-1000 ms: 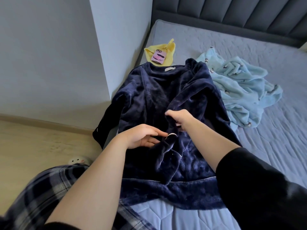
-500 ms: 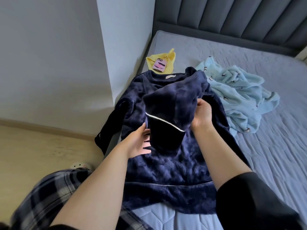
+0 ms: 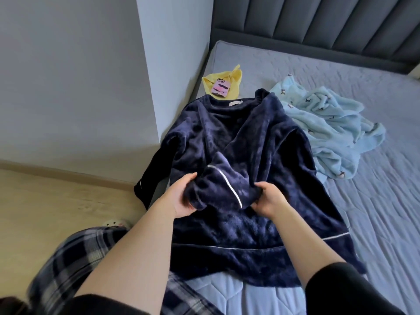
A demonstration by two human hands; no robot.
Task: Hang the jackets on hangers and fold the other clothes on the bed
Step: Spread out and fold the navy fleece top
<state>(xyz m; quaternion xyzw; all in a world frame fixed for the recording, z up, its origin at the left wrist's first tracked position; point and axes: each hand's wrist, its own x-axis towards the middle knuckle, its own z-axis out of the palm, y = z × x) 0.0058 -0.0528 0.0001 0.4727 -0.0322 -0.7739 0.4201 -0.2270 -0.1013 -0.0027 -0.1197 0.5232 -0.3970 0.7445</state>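
Between both hands, over the chest of the navy top (image 3: 227, 226), sits the bunched cuff (image 3: 218, 185) of a sleeve folded across. The left hand (image 3: 181, 198) grips one side, its fingers mostly hidden under the fleece. The right hand (image 3: 269, 201) pinches the other side with curled fingers (image 3: 261, 187).

The top lies flat on the bed (image 3: 352, 246), collar beyond the fingers. Thick fleece is the likely trouble: released carelessly, the sleeve may spring back or lie skewed, making a lumpy fold.

Left of the fingers, the other sleeve (image 3: 145, 185) hangs over the bed edge toward the floor (image 3: 56, 201). Its weight could drag the body sideways, and the wall corner (image 3: 159, 98) crowds that side.

Right of and beyond the fingers, a light-blue garment (image 3: 329, 133) touches the top and could get caught in. Open mattress lies further right.
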